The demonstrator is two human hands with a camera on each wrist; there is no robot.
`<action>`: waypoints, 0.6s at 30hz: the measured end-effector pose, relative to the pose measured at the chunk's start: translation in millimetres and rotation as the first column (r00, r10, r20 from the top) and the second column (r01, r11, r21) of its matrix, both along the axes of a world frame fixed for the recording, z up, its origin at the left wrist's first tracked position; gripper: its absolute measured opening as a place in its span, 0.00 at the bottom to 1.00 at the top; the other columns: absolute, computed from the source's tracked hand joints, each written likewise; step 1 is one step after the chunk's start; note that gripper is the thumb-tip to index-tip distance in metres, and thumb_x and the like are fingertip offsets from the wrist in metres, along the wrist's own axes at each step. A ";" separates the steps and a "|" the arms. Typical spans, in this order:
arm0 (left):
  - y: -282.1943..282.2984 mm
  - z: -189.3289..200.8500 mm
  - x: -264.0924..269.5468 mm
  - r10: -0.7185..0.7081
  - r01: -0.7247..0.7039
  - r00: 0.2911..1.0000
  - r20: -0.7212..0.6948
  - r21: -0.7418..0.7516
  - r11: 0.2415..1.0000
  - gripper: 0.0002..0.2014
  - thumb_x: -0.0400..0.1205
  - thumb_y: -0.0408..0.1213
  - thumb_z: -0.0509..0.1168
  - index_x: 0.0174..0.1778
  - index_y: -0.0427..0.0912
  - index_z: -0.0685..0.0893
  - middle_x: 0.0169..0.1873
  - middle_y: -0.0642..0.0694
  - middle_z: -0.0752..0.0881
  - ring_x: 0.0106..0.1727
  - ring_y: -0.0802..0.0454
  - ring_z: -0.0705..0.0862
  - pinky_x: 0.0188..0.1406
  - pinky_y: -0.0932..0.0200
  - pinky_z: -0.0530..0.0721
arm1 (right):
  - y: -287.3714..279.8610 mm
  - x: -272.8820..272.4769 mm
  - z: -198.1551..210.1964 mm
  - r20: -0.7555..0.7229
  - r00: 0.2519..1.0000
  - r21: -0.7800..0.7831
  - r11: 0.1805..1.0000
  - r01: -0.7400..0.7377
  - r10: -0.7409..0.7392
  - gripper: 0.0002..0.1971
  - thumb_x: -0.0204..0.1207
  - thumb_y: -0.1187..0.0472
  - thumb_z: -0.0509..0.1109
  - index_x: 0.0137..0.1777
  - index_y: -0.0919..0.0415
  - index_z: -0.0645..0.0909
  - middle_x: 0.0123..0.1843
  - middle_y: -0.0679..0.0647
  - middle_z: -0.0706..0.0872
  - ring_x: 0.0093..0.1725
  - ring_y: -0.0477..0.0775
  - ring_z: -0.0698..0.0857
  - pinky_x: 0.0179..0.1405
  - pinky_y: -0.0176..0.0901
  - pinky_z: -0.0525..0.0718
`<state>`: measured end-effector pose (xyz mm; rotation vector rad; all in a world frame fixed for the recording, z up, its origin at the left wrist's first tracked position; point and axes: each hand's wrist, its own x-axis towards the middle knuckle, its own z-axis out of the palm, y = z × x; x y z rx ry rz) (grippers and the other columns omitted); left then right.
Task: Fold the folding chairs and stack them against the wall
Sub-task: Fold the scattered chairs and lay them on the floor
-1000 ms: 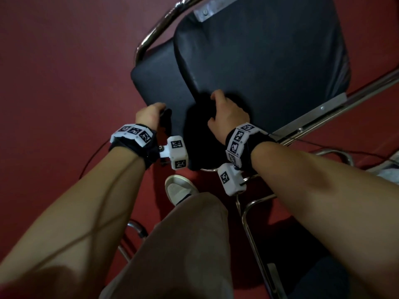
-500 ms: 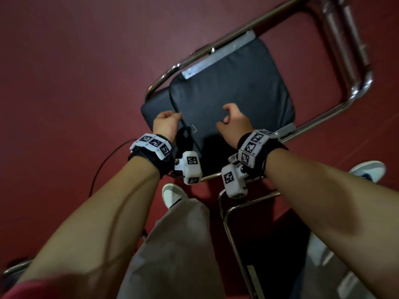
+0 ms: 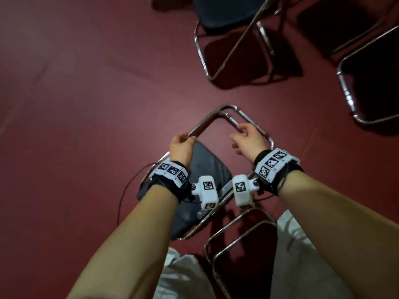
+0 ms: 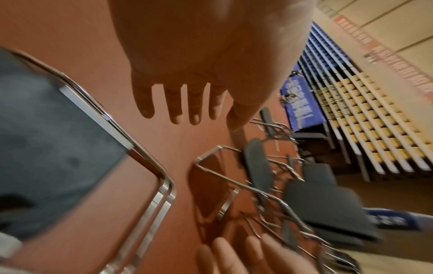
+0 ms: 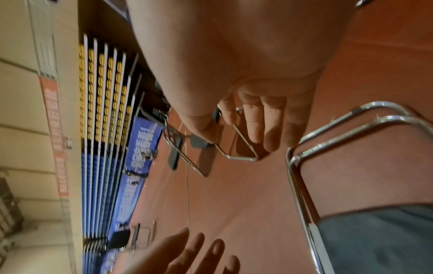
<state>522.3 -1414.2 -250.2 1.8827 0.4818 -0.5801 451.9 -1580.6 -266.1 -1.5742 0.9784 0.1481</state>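
Closest in, the person's light trousers (image 3: 187,277) fill the bottom of the head view, and a bare chrome frame (image 3: 237,240) of paired tubes lies on the red floor (image 3: 86,104) between the legs. Just beyond it are both forearms, each wearing a black wrist band with white tagged blocks. The left hand (image 3: 181,147) and right hand (image 3: 248,141) are at the top of the folding chair (image 3: 207,169), which is folded flat, its dark seat pad lying along the chrome tubes and its doubled end loop (image 3: 207,121) pointing away from the person. From the head view both hands sit right at that loop, the left at its near-left side and the right on its right side. The left wrist view shows the left fingers (image 4: 175,103) straight and spread apart over the floor, not wrapped round the tube. The right wrist view shows the right fingers (image 5: 255,120) loosely extended, their tips just beside the corner of the loop, closed round nothing; whether they touch the tube cannot be told. Farther off, an unfolded chair (image 3: 228,16) with a dark seat stands on the floor, with another chrome chair frame (image 3: 345,87) to its right. Farthest away, the wrist views show more dark chairs, a blue banner (image 4: 302,111), retracted bleachers (image 4: 365,103) in blue and yellow rows, and a beige wall (image 4: 386,33).
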 end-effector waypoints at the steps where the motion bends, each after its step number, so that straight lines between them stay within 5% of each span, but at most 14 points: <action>1: -22.7 15.3 -2.1 -0.014 0.014 1.000 0.004 -0.019 1.000 0.16 0.84 0.35 0.68 0.67 0.38 0.82 0.52 0.43 0.86 0.43 0.52 0.80 0.45 0.54 0.82 | -20.5 -6.4 18.0 0.014 0.999 0.004 0.999 0.038 -0.038 0.17 0.76 0.60 0.71 0.64 0.53 0.75 0.39 0.52 0.83 0.44 0.62 0.88 0.44 0.56 0.87; 4: -96.7 62.6 -11.7 -0.073 0.077 0.997 0.039 -0.119 0.990 0.17 0.82 0.33 0.70 0.67 0.36 0.81 0.59 0.37 0.86 0.54 0.45 0.84 0.66 0.44 0.82 | -87.4 -34.0 69.3 0.073 0.984 0.018 0.987 0.159 -0.160 0.19 0.78 0.62 0.70 0.68 0.58 0.75 0.39 0.54 0.83 0.37 0.57 0.84 0.37 0.49 0.82; 11: -272.4 143.5 -39.8 -0.283 0.302 0.951 0.125 -0.178 0.937 0.14 0.81 0.34 0.70 0.63 0.43 0.83 0.52 0.45 0.85 0.52 0.50 0.82 0.66 0.43 0.81 | -241.5 -98.6 162.6 0.185 0.910 0.128 0.927 0.353 -0.372 0.14 0.81 0.64 0.68 0.63 0.54 0.72 0.43 0.57 0.82 0.36 0.53 0.82 0.32 0.45 0.79; 14: -351.7 184.7 -62.2 -0.334 0.358 0.930 0.156 -0.172 0.918 0.14 0.81 0.36 0.70 0.63 0.45 0.83 0.51 0.46 0.85 0.51 0.51 0.82 0.55 0.52 0.81 | -315.6 -130.7 203.2 0.199 0.873 0.180 0.892 0.415 -0.446 0.13 0.81 0.64 0.68 0.63 0.55 0.73 0.42 0.56 0.82 0.35 0.53 0.82 0.31 0.43 0.78; 18: -454.6 235.8 -94.5 -0.381 0.410 0.909 0.170 -0.193 0.891 0.14 0.82 0.33 0.69 0.64 0.40 0.83 0.41 0.47 0.85 0.32 0.58 0.81 0.30 0.62 0.75 | -410.5 -177.1 264.7 0.238 0.849 0.176 0.880 0.440 -0.472 0.15 0.82 0.65 0.67 0.66 0.58 0.74 0.40 0.57 0.81 0.32 0.52 0.79 0.29 0.40 0.74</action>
